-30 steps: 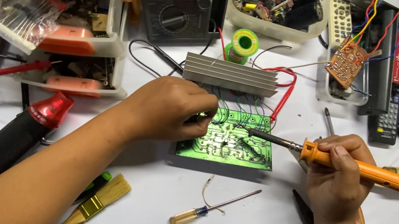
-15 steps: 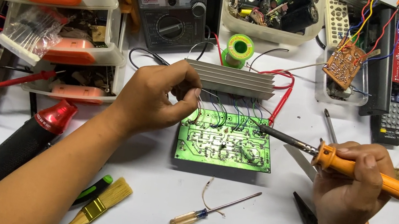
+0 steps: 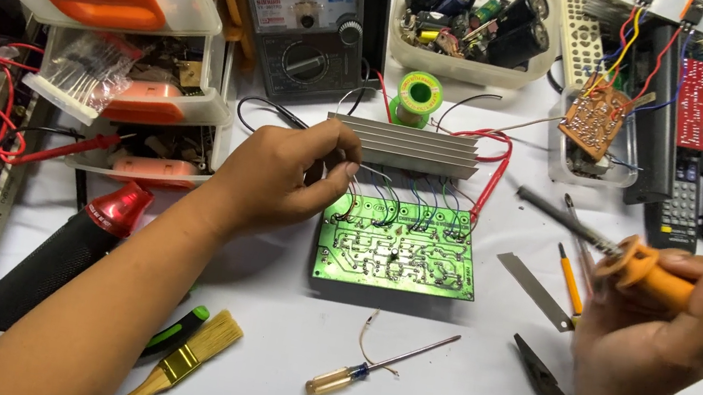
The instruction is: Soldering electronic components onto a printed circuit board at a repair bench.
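A green circuit board [image 3: 399, 252] lies solder-side up in the middle, joined by several thin wires to a ribbed metal heat sink [image 3: 402, 144] behind it. My left hand [image 3: 279, 181] rests at the board's upper left corner, with thumb and fingers pinched on a thin wire [image 3: 371, 172] by the heat sink. My right hand [image 3: 655, 330] grips an orange-handled soldering iron [image 3: 675, 288]. Its dark tip points left and hovers to the right of the board, apart from it.
A green solder spool [image 3: 417, 95], an analog multimeter [image 3: 307, 3] and a tub of capacitors [image 3: 474, 20] stand behind. Stacked drawers [image 3: 110, 0] sit left. A screwdriver [image 3: 381, 367], brush [image 3: 179, 363], black red-tipped tool [image 3: 28, 278], pliers [image 3: 547, 388] and metal strip [image 3: 536, 293] lie near.
The soldering iron's tip has left the board and pulled back to the right. My left hand has shifted from over the board to its upper left corner, pinching the wire.
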